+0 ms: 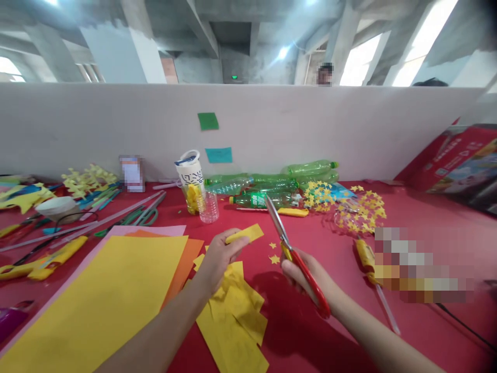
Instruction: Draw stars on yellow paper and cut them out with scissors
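Observation:
Between the thumb and fingers of my left hand [223, 259] is a small strip of yellow paper [250, 234], held above the table. My right hand [301, 272] grips a pair of scissors [285, 243] with red handles, blades pointing up and away from me. The blades are apart from the paper strip and look nearly closed. Two small yellow paper stars [274, 259] lie on the red table between my hands. Under my left hand spreads a pile of yellow paper scraps [236, 316].
Yellow, orange and pink sheets [116, 285] are stacked at the left. Behind lie green plastic bottles [272, 197], a yellow cutter [293, 212], a clear cup [208, 207] and star-covered strands [361, 210]. A yellow glue gun [50, 261] lies left. A white partition [272, 129] stands behind.

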The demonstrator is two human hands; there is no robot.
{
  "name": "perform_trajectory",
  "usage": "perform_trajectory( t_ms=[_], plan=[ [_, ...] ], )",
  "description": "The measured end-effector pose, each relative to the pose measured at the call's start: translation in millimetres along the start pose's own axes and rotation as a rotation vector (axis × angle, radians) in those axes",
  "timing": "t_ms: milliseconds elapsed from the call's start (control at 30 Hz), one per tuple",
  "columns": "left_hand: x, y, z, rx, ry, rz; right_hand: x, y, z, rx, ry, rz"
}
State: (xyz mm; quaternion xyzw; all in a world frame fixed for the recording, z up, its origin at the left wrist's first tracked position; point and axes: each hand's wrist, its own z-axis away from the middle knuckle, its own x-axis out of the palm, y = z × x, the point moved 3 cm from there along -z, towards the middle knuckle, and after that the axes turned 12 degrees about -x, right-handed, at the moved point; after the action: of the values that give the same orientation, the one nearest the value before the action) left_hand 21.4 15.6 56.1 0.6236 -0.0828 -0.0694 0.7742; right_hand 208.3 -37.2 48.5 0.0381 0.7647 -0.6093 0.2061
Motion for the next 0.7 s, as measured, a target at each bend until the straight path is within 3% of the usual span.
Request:
perform_trajectory(
  t_ms=[100,333,700],
  plan=[
    [-5.5,3.4,-0.8,0.06,0.01,0.122,1.9,-2.4,1.4,-0.044,-0.101,0.142],
    [-5.8,1.7,1.1,0.074,0.032,0.18,5.4,-2.9,6.2,0.034,-0.247,0.267],
    [0.9,0.2,4.5,0.021,-0.098,0.161,9.9,-5.5,9.1,0.016,-0.263,0.044]
  ],
)
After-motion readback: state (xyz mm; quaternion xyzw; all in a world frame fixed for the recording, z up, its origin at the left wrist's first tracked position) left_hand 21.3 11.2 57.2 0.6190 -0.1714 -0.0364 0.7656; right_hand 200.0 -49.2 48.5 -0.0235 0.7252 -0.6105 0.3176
